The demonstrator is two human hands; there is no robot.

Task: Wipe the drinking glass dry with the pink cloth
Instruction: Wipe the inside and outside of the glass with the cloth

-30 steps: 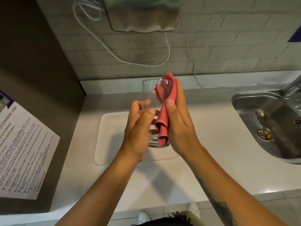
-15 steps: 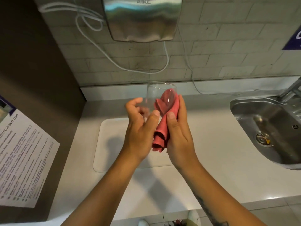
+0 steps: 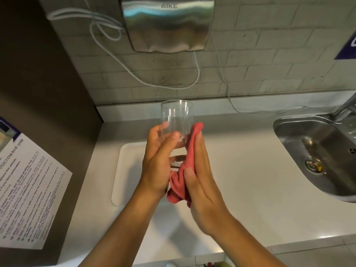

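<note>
A clear drinking glass (image 3: 176,117) stands upright in the air above the counter, mouth up. My left hand (image 3: 158,160) wraps its lower half from the left, thumb across the front. The pink cloth (image 3: 181,182) runs down the glass's right side and bunches below its base. My right hand (image 3: 200,170) lies flat against the cloth, fingers straight, pressing it onto the glass. The glass's upper half is bare; its base is partly hidden by cloth and fingers.
A white mat (image 3: 125,170) lies on the white counter (image 3: 240,180) under my hands. A steel sink (image 3: 319,151) with a tap sits at the right. A hand dryer (image 3: 166,24) and loose cables hang on the tiled wall. A dark panel with a notice (image 3: 25,193) stands left.
The cloth has slid down from the glass's rim and inside to its lower right side, leaving the upper half bare. My right hand moved lower with it.
</note>
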